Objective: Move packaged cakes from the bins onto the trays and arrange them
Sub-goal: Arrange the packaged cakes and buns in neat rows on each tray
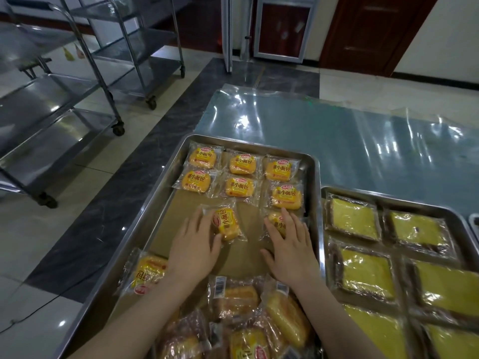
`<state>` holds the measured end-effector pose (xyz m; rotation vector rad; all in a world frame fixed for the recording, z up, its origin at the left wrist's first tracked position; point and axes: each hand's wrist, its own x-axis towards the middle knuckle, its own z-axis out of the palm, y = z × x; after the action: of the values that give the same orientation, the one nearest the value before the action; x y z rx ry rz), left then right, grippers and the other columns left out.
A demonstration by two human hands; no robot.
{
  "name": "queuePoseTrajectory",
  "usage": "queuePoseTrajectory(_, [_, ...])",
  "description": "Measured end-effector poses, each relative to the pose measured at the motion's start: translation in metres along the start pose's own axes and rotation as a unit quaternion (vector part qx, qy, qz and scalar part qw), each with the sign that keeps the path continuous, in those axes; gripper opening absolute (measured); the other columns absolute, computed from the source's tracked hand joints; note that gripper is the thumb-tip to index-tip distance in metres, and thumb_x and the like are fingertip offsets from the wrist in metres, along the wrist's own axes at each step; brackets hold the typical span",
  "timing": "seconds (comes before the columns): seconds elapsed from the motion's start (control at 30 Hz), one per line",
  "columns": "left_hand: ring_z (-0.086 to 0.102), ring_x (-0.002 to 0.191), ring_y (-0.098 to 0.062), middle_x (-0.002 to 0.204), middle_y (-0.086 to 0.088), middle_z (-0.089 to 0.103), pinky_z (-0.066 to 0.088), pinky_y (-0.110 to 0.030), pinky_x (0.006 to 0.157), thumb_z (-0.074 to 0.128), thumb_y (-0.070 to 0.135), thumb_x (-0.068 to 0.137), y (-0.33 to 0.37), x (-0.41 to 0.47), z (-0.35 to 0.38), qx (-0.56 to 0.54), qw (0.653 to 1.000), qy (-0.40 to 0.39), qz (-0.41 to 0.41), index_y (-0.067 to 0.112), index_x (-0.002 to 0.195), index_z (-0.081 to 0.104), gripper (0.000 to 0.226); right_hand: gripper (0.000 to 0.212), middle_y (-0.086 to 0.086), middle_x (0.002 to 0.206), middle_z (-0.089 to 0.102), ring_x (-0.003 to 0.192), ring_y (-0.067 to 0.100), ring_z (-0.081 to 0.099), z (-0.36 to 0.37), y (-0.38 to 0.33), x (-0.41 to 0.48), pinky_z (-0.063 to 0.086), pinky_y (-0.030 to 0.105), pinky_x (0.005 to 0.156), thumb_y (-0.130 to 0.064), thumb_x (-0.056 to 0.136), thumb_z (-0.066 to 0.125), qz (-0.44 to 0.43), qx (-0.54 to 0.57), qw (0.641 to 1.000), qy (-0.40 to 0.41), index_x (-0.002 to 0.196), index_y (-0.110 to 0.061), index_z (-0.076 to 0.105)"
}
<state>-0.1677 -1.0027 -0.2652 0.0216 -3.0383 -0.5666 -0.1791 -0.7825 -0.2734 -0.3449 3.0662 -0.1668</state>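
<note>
Left grip (pixel 193 244) curling round cake (pixel 228 224), turned askew mid-tray (pixel 316 182) — right grip (pixel 290 244) lying flat, fingers straight, pressing second cake (pixel 273 221) beside tray wall.

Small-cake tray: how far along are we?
Done: six cakes sit in two rows at the far end of the tray. In hand: the left hand holds a tilted cake for row three; the right hand rests on its neighbour. Left: the loose pile nearest the camera.
</note>
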Motion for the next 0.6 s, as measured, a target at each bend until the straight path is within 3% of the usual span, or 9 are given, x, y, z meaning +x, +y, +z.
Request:
queuePoseTrajectory(0.1, [0.008,0.145,-0.024,0.159,0.001,0.002,0.012,-0.040,0.112,0.029,0.057,0.093,0.017,0.010,0.004,0.038,0.994,-0.067,0.082,0.047,0.145,0.007,0.057,0.069,0.014,0.152,0.024,0.140,0.033,0.019,-0.002,-0.001,-0.002,0.014,0.046,0.116,-0.051,0.090,0.051,0.007,0.003,1.000,0.011,0.150,-0.030,0.024])
queuePoseTrajectory(0.2, [-0.007,0.145,-0.019,0.158,0.001,-0.003,-0.007,-0.040,0.115,0.025,0.062,0.092,0.026,0.014,0.011,0.088,0.980,-0.109,0.141,0.042,0.143,0.029,0.054,0.067,0.013,0.148,0.032,0.137,0.032,0.027,-0.003,-0.003,-0.003,0.022,0.047,0.112,-0.049,0.090,0.053,0.011,0.009,1.000,0.020,0.149,-0.029,0.029])
queuePoseTrajectory(0.3, [0.007,0.144,-0.012,0.153,0.009,0.026,-0.009,-0.039,0.115,0.035,0.056,0.093,0.025,0.015,0.008,0.049,0.978,-0.095,0.181,0.031,0.102,0.067,0.042,0.066,0.010,0.150,0.026,0.139,0.030,0.022,-0.002,-0.002,-0.001,0.018,0.046,0.114,-0.051,0.092,0.047,0.014,0.010,1.000,0.012,0.150,-0.031,0.023])
queuePoseTrajectory(0.37, [0.030,0.138,-0.013,0.138,0.007,0.050,0.004,-0.039,0.116,0.046,0.050,0.090,0.023,0.014,0.003,0.026,0.978,-0.038,0.205,0.026,0.083,0.070,0.035,0.066,0.010,0.149,0.028,0.138,0.030,0.023,-0.002,-0.002,-0.001,0.019,0.046,0.113,-0.050,0.092,0.048,0.010,0.013,1.000,0.016,0.150,-0.030,0.024])
queuePoseTrajectory(0.43, [0.045,0.128,-0.019,0.127,0.001,0.058,0.020,-0.037,0.112,0.059,0.043,0.082,0.016,0.012,0.002,0.024,0.983,0.018,0.181,0.022,0.097,0.068,0.027,0.065,0.011,0.147,0.032,0.137,0.031,0.026,-0.003,-0.003,-0.002,0.021,0.046,0.112,-0.048,0.091,0.052,0.009,0.019,0.999,0.026,0.149,-0.029,0.028])
queuePoseTrajectory(0.5, [0.043,0.128,-0.022,0.133,-0.003,0.051,0.029,-0.037,0.109,0.068,0.034,0.080,0.014,0.009,0.003,0.035,0.993,0.007,0.113,0.018,0.128,0.054,0.052,0.065,0.010,0.147,0.033,0.136,0.031,0.027,-0.004,-0.003,-0.002,0.022,0.045,0.112,-0.047,0.091,0.053,0.009,0.019,0.999,0.031,0.149,-0.029,0.029])
queuePoseTrajectory(0.6, [0.030,0.137,-0.021,0.150,0.000,0.035,0.023,-0.038,0.114,0.057,0.010,0.087,0.012,0.014,0.008,0.056,0.993,-0.020,0.098,0.022,0.145,0.033,0.064,0.065,0.009,0.147,0.031,0.137,0.029,0.024,-0.002,-0.003,-0.001,0.020,0.044,0.113,-0.048,0.092,0.050,0.007,0.018,0.999,0.029,0.149,-0.030,0.026])
